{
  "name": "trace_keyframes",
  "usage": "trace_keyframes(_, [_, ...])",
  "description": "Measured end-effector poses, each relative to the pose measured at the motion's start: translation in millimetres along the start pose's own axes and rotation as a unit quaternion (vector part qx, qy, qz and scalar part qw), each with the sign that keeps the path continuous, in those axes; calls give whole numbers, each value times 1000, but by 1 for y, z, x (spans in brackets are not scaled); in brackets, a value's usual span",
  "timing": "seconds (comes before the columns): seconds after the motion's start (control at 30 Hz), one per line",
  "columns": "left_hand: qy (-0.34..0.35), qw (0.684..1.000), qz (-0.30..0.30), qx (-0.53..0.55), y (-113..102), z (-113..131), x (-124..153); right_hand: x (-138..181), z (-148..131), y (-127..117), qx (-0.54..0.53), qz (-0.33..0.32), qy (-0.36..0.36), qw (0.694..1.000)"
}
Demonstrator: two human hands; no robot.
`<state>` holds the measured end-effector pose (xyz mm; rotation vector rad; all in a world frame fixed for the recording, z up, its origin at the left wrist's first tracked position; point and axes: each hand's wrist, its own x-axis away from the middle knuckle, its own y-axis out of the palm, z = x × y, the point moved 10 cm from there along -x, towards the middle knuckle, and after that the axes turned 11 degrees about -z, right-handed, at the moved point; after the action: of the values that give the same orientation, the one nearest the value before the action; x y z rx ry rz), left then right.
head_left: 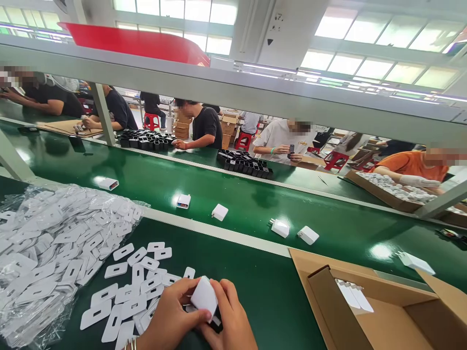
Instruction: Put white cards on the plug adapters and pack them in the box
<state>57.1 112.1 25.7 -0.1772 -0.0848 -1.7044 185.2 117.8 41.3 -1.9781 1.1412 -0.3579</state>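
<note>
Left hand [170,317] and right hand [230,322] are together at the near table edge, both clamped on one white adapter [204,295], held just above the green table [270,291].

Containers:
- Clear plastic bag [22,311], far left, lying open: full of flat white cut-out pieces. More of these loose pieces [136,277] are spilled between the bag and the hands.
- Cardboard box [314,262], right of the hands, flaps open: mostly bare inside, with a few white strips [354,294] against the inner wall.
- Shallow cardboard tray [379,194], far side: heaped with white parts; a co-worker's gloved hand [416,181] rests on it.

Conveyor belt [237,189] beyond: five white adapters spaced apart, nearest one [280,227].
</note>
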Motion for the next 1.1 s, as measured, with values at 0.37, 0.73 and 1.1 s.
trace_keyframes(0.37, [154,983,-79,61,6,29,10,-6,-32,-31,-298,-62,-116,945])
trace_keyframes(0.73, [205,971,-116,-30,8,52,16,-6,-43,-43,-184,-7,-129,974])
trace_keyframes(1.1, [92,984,-133,70,7,13,8,-10,-35,-36,-230,-15,-32,972])
